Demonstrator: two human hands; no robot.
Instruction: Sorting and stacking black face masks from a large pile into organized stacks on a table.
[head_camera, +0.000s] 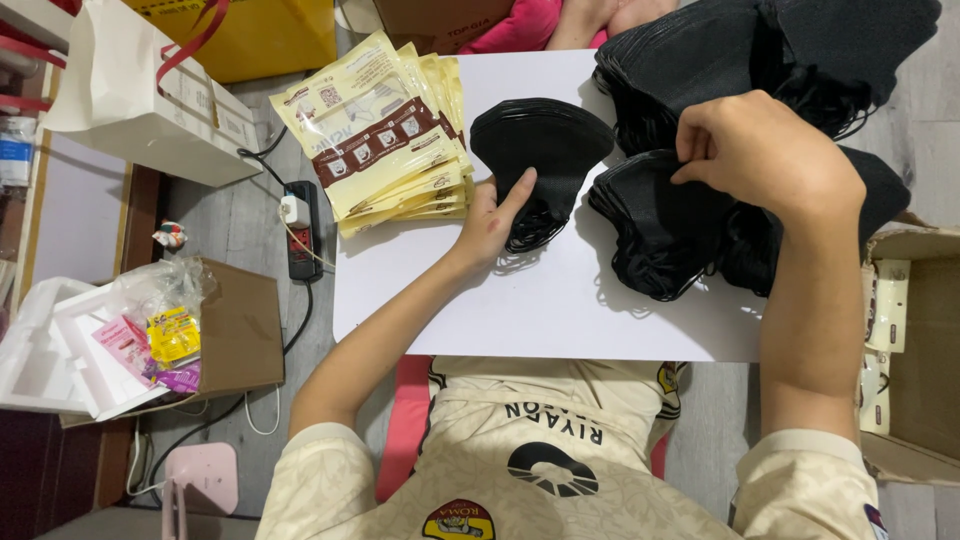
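Observation:
A small stack of black face masks (540, 150) lies on a white board (560, 310). My left hand (492, 222) rests on its near edge, fingers on the masks and their ear loops. My right hand (760, 150) pinches at the top of a larger heap of black masks (665, 225) on the right of the board. More black masks (780, 50) are piled at the far right. A fanned stack of yellow and brown printed pouches (385, 130) lies at the board's far left.
A power strip (302, 232) with a plug and cables lies on the floor to the left. Nearby stand a white gift bag (130, 90), a cardboard box with foam and packets (150, 340), and another open box (915, 340) at the right.

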